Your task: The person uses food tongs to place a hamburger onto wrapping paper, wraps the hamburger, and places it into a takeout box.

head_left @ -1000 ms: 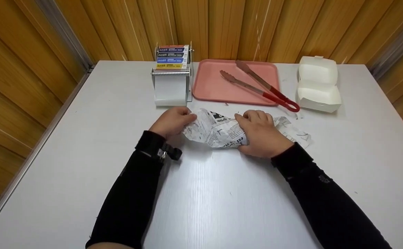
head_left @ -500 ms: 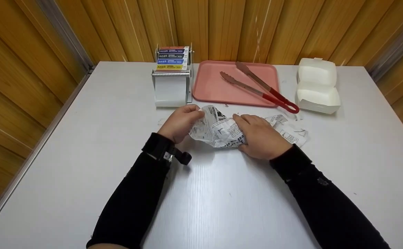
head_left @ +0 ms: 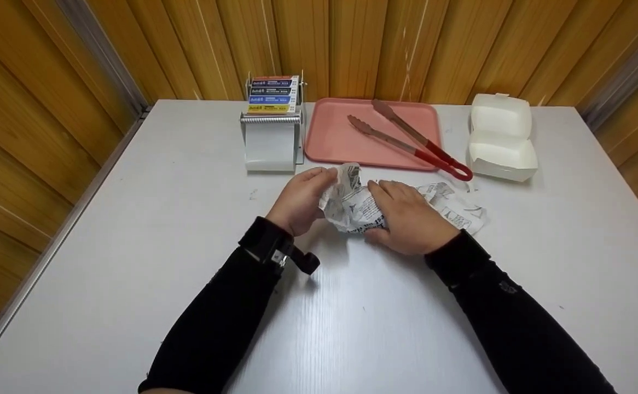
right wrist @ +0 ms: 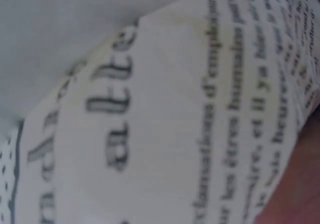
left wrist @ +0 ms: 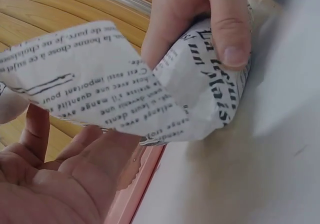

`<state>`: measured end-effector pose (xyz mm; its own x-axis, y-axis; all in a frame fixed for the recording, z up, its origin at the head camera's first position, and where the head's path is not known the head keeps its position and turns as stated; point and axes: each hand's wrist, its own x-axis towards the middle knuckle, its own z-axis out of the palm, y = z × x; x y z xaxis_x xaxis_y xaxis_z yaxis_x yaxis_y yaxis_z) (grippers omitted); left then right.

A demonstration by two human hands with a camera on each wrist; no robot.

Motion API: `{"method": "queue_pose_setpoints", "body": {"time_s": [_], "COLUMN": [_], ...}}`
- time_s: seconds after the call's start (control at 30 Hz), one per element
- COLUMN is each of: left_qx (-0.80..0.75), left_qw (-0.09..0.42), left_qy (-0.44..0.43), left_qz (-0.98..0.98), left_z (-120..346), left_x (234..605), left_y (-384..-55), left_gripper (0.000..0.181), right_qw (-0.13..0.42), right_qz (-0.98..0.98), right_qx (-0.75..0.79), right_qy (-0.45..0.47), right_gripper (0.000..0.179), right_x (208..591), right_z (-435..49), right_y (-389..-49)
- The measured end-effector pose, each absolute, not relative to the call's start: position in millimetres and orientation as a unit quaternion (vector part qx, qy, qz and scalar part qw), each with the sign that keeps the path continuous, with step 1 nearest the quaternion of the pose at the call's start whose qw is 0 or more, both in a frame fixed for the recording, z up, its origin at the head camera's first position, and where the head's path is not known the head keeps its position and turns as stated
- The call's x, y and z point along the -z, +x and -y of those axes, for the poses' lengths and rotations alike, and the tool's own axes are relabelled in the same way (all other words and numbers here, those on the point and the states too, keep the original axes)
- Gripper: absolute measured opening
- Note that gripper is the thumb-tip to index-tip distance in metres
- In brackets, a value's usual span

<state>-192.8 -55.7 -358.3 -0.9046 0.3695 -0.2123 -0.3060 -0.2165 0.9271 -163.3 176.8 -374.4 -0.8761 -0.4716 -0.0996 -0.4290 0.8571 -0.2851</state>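
A bundle wrapped in printed newsprint paper (head_left: 365, 208) lies at the middle of the table in the head view; what is inside is hidden. My left hand (head_left: 301, 200) pinches the paper's loose left end between thumb and fingers and holds it raised. Over the bundle's middle, my right hand (head_left: 412, 219) grips it from above. In the left wrist view the lifted flap (left wrist: 90, 79) stretches from the left hand (left wrist: 65, 189) to the bundle, where the right thumb (left wrist: 230, 39) presses. Printed paper (right wrist: 160, 99) fills much of the right wrist view. A crumpled loose end (head_left: 464, 210) spreads out beyond the right hand.
Behind the hands lies a pink tray (head_left: 330, 131) with red-handled tongs (head_left: 406, 145) across it, their handle past its front right edge. A label dispenser (head_left: 271, 137) stands left of the tray. An open white carton (head_left: 502, 142) is at the right. The white table (head_left: 319, 328) extends in front.
My left hand has moved right, toward the bundle, bringing the loose left end up and inward. The right hand has stayed nearly in place on the paper.
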Motion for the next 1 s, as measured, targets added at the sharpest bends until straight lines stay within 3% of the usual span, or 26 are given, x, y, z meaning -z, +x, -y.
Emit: {"method": "queue_pose_setpoints", "body": {"time_s": [0.13,0.33,0.77,1.0], "left_qx": [-0.81,-0.803,-0.794,-0.8], "left_qw": [0.221,0.187,0.231,0.226], "left_qy": [0.016,0.045,0.03,0.03], "left_qz": [-0.542,-0.564,-0.561,-0.555], "left_z": [53.3,49.1,22.3,9.3], "left_x": [361.2,371.9,370.5,363.4], "left_y": [-192.9,-192.7,-176.0,-167.8], "left_gripper": [0.044,0.018,0.044,0.056], "right_qw": [0.092,0.077,0.057,0.03], "right_qz": [-0.96,-0.956,-0.962,-0.957], "right_qx": [0.136,0.149,0.138,0.137], "right_qy": [-0.228,-0.241,-0.23,-0.254], "right_gripper": [0.089,0.078,0.072,0.07], "right_x": [373.9,374.9,375.7,377.7], "right_z": [-176.8,-178.0,-171.7,-171.1], "right_y": [-164.3,-164.4,-160.3,-158.4]}}
